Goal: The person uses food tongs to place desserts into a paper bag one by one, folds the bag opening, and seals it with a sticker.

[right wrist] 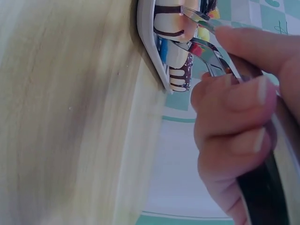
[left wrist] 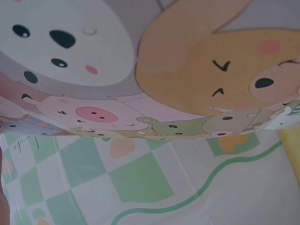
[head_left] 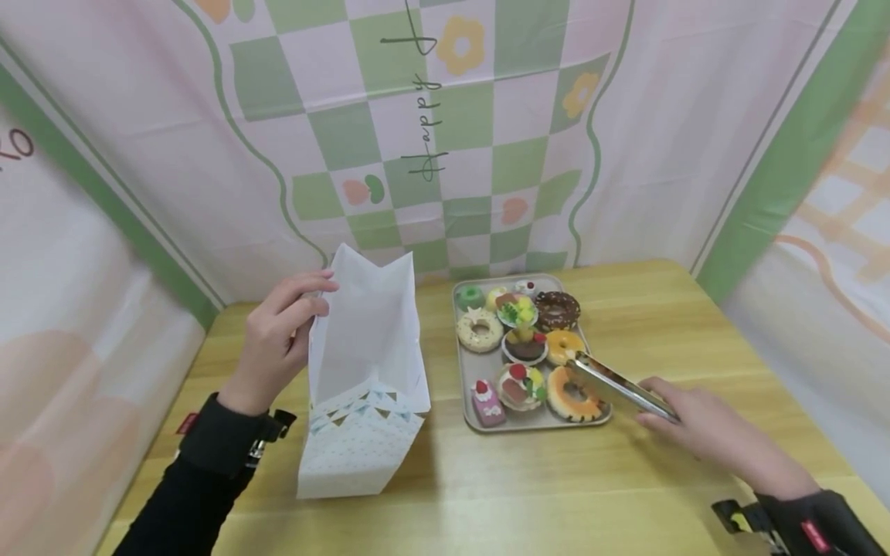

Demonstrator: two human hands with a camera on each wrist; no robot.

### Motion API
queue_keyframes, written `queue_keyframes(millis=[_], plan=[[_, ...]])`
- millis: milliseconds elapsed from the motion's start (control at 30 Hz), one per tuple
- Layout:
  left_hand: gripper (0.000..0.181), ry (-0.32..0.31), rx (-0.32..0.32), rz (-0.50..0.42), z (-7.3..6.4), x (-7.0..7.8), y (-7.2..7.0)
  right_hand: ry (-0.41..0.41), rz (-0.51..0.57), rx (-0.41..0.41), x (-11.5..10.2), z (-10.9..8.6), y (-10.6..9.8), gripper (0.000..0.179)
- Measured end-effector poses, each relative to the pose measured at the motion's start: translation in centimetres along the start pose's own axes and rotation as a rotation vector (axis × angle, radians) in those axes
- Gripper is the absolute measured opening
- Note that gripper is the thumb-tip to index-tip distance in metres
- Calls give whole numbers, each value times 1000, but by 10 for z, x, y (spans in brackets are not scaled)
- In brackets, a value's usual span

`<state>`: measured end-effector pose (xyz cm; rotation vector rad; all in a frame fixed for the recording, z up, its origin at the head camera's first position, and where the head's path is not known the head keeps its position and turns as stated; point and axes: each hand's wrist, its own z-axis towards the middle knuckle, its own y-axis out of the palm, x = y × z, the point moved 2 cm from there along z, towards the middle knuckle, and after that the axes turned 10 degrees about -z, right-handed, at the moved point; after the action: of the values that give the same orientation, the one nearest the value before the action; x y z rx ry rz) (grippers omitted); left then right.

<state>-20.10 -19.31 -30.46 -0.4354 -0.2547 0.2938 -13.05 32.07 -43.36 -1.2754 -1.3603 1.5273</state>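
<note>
My left hand [head_left: 276, 336] grips the left rim of a white paper bag [head_left: 365, 455], which stands with its mouth open. Cartoon animals cover the side of the paper bag [left wrist: 187, 61] in the left wrist view, and my left fingers are mostly out of that view. My right hand [head_left: 716, 432] holds metal tongs [head_left: 626, 386], fingers curled round the arms. The tips of the tongs [right wrist: 213, 54] are at a cream doughnut with dark stripes [right wrist: 166, 21], on the near right of the tray. An orange-glazed doughnut [head_left: 562, 347] lies just behind it.
A beige tray [head_left: 480, 423] bears several toy-like pastries, among them a chocolate doughnut [head_left: 558, 310], a pale doughnut [head_left: 480, 330], a fruit tart [head_left: 520, 388] and a purple cake slice [head_left: 488, 403]. The wooden table [head_left: 514, 494] meets a printed curtain [head_left: 445, 139] behind.
</note>
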Motion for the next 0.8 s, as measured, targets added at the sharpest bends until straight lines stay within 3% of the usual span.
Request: queue_keyframes(millis=[367, 567, 800], plan=[[39, -6, -9, -7, 0, 1, 0, 19, 51, 23, 2, -6, -8, 47], [35, -18, -19, -24, 1, 1, 2, 17, 69, 17, 1, -7, -23, 49], [28, -9, 0, -42, 4, 3, 5, -44, 47, 99, -4, -3, -48, 41]])
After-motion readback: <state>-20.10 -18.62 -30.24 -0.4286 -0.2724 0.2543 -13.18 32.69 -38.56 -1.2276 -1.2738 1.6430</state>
